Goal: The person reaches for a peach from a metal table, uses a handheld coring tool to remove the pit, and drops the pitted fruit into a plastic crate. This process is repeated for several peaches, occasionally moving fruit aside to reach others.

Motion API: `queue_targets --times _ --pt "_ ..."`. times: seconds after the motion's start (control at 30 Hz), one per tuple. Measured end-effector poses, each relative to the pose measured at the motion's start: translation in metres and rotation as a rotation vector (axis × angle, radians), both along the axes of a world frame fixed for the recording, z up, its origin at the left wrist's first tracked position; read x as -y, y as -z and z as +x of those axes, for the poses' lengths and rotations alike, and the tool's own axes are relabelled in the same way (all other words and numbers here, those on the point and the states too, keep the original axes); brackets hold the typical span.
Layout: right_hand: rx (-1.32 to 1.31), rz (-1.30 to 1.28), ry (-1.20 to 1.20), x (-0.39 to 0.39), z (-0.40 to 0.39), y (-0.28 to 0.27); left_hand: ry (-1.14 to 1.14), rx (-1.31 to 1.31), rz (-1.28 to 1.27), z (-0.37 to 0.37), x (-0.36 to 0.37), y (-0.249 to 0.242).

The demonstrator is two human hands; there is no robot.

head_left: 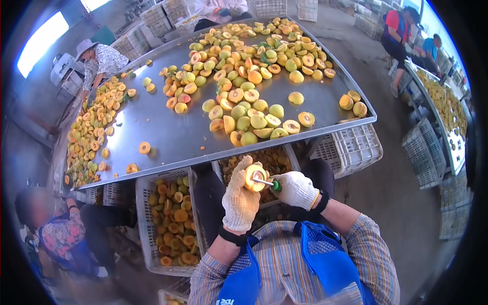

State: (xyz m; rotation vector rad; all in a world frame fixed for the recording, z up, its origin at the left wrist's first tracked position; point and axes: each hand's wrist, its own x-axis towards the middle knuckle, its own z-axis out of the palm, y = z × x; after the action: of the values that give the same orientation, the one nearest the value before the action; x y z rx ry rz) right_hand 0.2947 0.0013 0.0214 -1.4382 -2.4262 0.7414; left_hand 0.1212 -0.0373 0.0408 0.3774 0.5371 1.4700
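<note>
Gloved in white, my left hand (241, 201) holds a halved yellow fruit (255, 178) upright, cut face toward the camera and my right. My right hand (296, 189), also gloved, is closed round the green handle of a metal tool (264, 181). The tool's shaft reaches the middle of the cut face. Both hands are beyond the near edge of the metal table (178, 129), above a crate (292, 157) of fruit pieces. Piles of halved fruit (244, 109) lie on the table.
A white crate (145, 229) of fruit halves stands left of my legs, and another crate (356, 147) is under the table's right side. Co-workers sit at the table's left (109, 58), far side (221, 7) and lower left (63, 229). Others are by a second table (457, 147).
</note>
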Motion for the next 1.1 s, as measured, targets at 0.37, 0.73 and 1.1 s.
queue_targets --times 0.37,0.73,1.1 --pt "0.278 0.055 -0.268 0.002 -0.002 -0.060 0.011 -0.213 -0.244 -0.016 0.011 -0.016" --pt "0.219 0.026 -0.298 -0.002 -0.002 -0.037 0.058 -0.369 -0.269 -0.012 0.011 -0.011" --pt "0.046 -0.312 -0.246 0.001 0.002 -0.018 0.160 -0.272 -0.145 -0.025 -0.002 -0.007"
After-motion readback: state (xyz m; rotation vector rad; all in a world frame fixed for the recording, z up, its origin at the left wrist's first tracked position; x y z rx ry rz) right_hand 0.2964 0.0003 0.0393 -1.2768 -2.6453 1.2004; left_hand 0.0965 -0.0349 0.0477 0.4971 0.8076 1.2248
